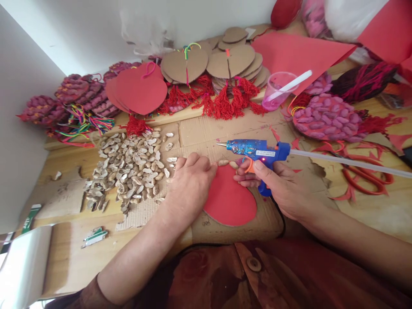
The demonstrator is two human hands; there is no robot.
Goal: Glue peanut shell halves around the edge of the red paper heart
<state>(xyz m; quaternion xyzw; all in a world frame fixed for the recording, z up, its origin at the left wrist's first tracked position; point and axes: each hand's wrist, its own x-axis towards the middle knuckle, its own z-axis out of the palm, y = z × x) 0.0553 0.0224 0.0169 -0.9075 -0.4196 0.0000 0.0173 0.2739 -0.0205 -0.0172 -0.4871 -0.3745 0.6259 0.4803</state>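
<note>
The red cut-out [231, 197] lies flat on the cardboard sheet [196, 128], in front of the person, and two peanut shells [222, 163] are at its far edge. The left hand [191, 184] is at the left side of the cut-out, with its fingers bent; whether they pinch something, one cannot tell. The right hand [283, 184], at the right side of the cut-out, grasps the blue glue gun [247, 147] by its handle, and the nozzle points to the left, above the far edge of the cut-out. A white label [265, 153] is on the gun, but its print is too small for reading. The green-and-white packet [31, 218], far to the left of the cut-out, carries white letters, also not clear.

The table [72, 270] around the cut-out is of pale wood, partly covered by cardboard. To the left of the cut-out spreads a heap of shells [128, 167]; to its right lie orange-handled scissors [367, 174]. Beyond the cut-out, red tassels [225, 103] hang near stacked cardboard shapes [230, 62], and behind stands a plain pale wall [90, 25].
</note>
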